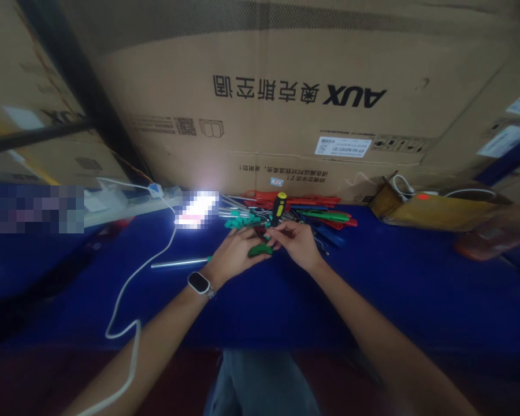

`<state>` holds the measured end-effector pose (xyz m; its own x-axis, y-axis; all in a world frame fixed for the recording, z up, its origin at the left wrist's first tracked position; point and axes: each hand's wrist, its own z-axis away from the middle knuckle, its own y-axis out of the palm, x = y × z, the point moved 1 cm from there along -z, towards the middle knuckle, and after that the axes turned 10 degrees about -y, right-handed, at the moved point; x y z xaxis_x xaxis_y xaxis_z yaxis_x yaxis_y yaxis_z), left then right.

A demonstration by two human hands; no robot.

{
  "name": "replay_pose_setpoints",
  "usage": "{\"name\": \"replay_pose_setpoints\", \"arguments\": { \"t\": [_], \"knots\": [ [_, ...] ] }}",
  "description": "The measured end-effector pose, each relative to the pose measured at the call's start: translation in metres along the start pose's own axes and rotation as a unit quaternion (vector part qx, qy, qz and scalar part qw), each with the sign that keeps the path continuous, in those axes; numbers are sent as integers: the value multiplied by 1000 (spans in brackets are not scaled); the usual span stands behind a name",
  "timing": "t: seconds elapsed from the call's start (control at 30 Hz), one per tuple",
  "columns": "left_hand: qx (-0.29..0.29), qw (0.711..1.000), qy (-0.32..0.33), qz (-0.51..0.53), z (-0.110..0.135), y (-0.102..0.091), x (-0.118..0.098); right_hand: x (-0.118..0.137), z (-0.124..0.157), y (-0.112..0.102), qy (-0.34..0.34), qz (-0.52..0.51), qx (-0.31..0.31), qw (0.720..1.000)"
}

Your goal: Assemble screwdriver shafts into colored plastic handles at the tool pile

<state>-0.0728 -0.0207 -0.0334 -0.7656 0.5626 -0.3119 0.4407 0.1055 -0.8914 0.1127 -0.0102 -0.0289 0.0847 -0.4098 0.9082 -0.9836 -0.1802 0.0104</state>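
My left hand (pixel 237 254), with a watch (pixel 198 282) on its wrist, is closed around a green plastic piece (pixel 260 250). My right hand (pixel 298 245) meets it at the fingertips, its thumb and fingers pinched together on something too small to make out. Just above the right fingers rises a screwdriver (pixel 279 209) with a black and yellow handle; whether the hand touches it cannot be told. Beyond both hands lie teal clip-like parts (pixel 241 220). A metal rod (pixel 179 263) with a teal end rests left of my left hand.
Red parts (pixel 301 200) and green parts (pixel 329 215) are heaped along the back of the blue table (pixel 398 289). Behind stands a large cardboard box (pixel 260 46). A white cable (pixel 127 289) crosses the left side. An open carton (pixel 437 211) and a blurred bottle (pixel 498 234) are at right.
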Motion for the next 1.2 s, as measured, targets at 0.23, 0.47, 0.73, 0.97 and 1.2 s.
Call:
{"name": "replay_pose_setpoints", "arguments": {
  "t": [0.23, 0.47, 0.73, 0.97, 1.2],
  "knots": [
    [-3, 1000, 0, -8, 0, 0, 0, -2, 1, 1, -6, 13, -2, 1000],
    [-9, 1000, 3, -24, 0, 0, -1, -2, 2, -1, -12, 28, -7, 1000],
    [-25, 1000, 4, -10, 0, -7, -7, 3, -2, -5, 7, 10, -44, 999],
    [11, 991, 6, 132, -16, 0, -6, 8, 8, -27, 24, 272, -41, 961],
    [54, 992, 59, 100, -28, -1, 1, 11, 15, -27, 126, 515, 0, 848]
  ]
}}
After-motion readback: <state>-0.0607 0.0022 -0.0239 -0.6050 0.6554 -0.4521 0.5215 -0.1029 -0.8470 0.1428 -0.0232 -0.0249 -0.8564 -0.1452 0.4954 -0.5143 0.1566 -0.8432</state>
